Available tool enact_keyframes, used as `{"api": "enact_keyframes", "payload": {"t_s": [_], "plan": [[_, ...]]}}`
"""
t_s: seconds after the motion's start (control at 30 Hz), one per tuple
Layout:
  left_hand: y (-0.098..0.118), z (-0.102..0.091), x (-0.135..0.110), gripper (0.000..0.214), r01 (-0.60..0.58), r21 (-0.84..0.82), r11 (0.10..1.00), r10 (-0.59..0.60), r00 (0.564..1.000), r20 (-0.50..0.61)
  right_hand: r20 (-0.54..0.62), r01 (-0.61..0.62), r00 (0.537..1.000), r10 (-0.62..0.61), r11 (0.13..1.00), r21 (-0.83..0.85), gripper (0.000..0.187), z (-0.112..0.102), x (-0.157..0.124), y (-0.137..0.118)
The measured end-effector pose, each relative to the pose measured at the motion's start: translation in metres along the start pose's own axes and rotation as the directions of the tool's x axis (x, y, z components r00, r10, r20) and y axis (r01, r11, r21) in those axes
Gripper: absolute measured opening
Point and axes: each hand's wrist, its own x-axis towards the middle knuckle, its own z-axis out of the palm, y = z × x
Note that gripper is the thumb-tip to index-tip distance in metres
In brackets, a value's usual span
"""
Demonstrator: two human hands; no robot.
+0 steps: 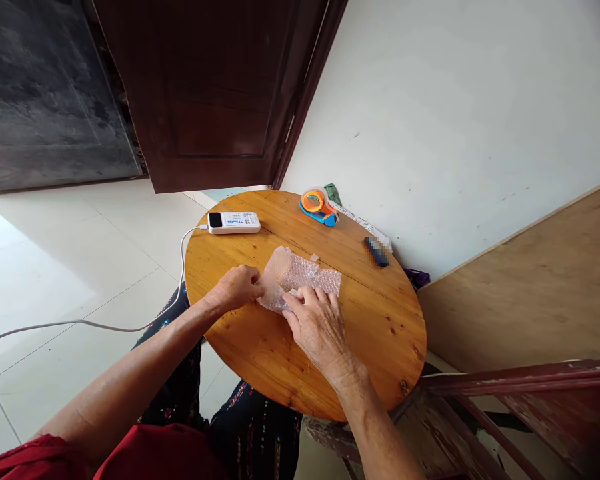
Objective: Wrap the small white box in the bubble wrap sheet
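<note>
A sheet of clear bubble wrap (307, 272) lies partly folded on the round wooden table (370, 353). My left hand (237, 287) is closed, pinching the left edge of the wrap between thumb and fingers. From the near side, my right hand (317, 323) bears down on the wrap with bent fingers, its thumb and forefinger pointing left. A small pale bit shows just beyond the right fingertips; whether something lies inside the fold is hidden by the hand.
A white power bank (234, 223) with a plugged-in cable (183, 260) sits at the table's far left. An orange and blue tape dispenser (320, 207) stands at the back. A blurred dark object (377, 251) rests at the right, near the wall (455, 120).
</note>
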Motion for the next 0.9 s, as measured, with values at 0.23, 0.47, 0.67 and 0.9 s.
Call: {"api": "enact_keyframes", "payload": {"t_s": [0.23,0.47,0.67,0.9], "plan": [[0.026,0.015,-0.006,0.006,0.105,-0.657,0.746,0.021,0.983,0.181,-0.086,-0.021,0.996,0.019,0.999,-0.031,0.017,0.003,-0.005,-0.006],[0.027,0.026,-0.005,0.010,0.095,-0.766,0.636,0.103,0.973,0.206,-0.104,-0.038,0.994,0.046,0.996,0.075,0.005,0.001,-0.016,-0.011],[0.036,0.012,-0.010,0.011,-0.015,-0.651,0.759,0.242,0.934,0.261,-0.166,-0.001,0.986,0.032,0.983,0.182,0.018,0.003,-0.020,-0.007],[0.055,-0.002,-0.015,0.022,-0.404,-0.083,0.911,0.412,0.881,0.233,-0.391,0.073,0.908,0.150,0.863,0.499,0.025,-0.009,-0.033,0.002]]}}
